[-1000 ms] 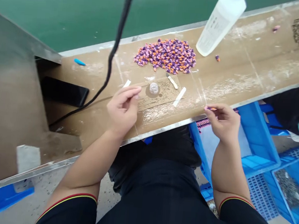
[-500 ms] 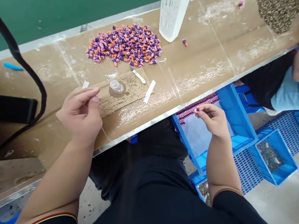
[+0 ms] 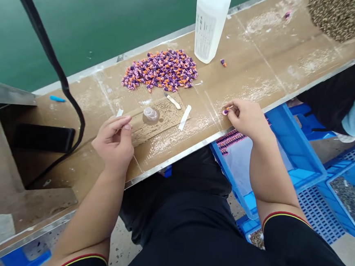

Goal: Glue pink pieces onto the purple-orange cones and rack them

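Forward onto the steel-edged tan workbench [image 3: 258, 45] the right hand [image 3: 246, 120] has moved, fingertips clamped on a tiny purple-and-orange piece [image 3: 226, 111]; the left hand [image 3: 113, 142], fingers together above perforated brown cardboard [image 3: 166, 118], may hold something too small to tell.

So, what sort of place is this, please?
Probably a factory workshop for small-part handwork: a long workbench holds a heap of purple and orange pieces and a white plastic bottle, with blue plastic crates below it.
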Motion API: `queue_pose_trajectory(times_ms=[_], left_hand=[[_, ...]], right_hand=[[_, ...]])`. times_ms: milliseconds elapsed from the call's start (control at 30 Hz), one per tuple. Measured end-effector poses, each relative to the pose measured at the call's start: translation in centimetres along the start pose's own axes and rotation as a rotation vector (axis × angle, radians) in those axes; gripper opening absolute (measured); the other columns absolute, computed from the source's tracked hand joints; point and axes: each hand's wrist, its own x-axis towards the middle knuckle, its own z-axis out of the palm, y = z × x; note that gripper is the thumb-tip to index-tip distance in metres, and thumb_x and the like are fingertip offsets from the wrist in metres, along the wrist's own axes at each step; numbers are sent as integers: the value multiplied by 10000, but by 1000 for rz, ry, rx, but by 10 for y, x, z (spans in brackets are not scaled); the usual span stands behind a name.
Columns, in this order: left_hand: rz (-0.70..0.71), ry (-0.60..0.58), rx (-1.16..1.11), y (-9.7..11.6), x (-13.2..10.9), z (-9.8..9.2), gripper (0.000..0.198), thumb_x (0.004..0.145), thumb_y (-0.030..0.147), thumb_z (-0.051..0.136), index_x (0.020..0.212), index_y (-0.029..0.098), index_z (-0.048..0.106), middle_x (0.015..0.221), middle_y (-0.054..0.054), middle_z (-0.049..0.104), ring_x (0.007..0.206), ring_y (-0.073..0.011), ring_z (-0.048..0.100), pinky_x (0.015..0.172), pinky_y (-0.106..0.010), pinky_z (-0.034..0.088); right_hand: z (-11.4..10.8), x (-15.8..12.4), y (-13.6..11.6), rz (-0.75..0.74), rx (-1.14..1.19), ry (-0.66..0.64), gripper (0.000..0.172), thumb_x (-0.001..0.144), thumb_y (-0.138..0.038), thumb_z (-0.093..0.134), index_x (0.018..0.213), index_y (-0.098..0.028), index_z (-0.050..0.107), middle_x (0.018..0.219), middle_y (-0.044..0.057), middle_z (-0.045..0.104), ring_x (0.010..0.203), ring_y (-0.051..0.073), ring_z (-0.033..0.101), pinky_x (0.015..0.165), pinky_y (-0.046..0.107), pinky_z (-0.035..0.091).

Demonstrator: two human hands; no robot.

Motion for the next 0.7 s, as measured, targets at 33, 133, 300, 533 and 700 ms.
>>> queue_pose_trajectory(times_ms=[33, 133, 300, 533, 700], left_hand=[[-5, -3, 4, 0, 0, 0, 171, 841, 315, 790, 958, 225, 875, 959, -69, 821, 794, -221, 766, 854, -476, 700], [-6, -13, 10, 0, 0, 0, 180, 855, 351, 794, 963, 226, 867, 974, -69, 820, 803, -224, 767, 836, -472, 698], [12, -40, -12, -1, 0, -1, 165, 877, 359, 804, 971, 240, 870, 979, -67, 821, 800, -222, 762, 809, -464, 696], [32, -40, -14, 2, 1, -1, 154, 857, 289, 801, 984, 256, 882, 989, -65, 841, 830, -246, 782, 835, -494, 692], [35, -38, -12, 3, 1, -1, 149, 860, 313, 805, 963, 235, 878, 970, -77, 839, 855, -253, 797, 780, -448, 690]], right_hand=[[0, -1, 0, 2, 7, 3, 123, 953, -250, 652, 936, -262, 774, 818, 49, 784, 800, 274, 731, 803, 434, 583], [-2, -7, 0, 10, 18, 22, 121, 951, -253, 650, 958, -255, 771, 781, 35, 756, 762, 258, 710, 801, 427, 576], [-1, -14, -3, 16, 36, 43, 138, 955, -231, 659, 1022, -252, 777, 793, 20, 740, 715, 223, 675, 760, 389, 557], [13, -19, -9, -2, 5, 129, 114, 959, -278, 726, 851, -262, 691, 802, 36, 732, 756, 237, 677, 730, 388, 546], [13, -23, -11, -10, 41, 138, 194, 983, -329, 759, 816, -260, 687, 772, 31, 716, 733, 227, 659, 706, 376, 540]])
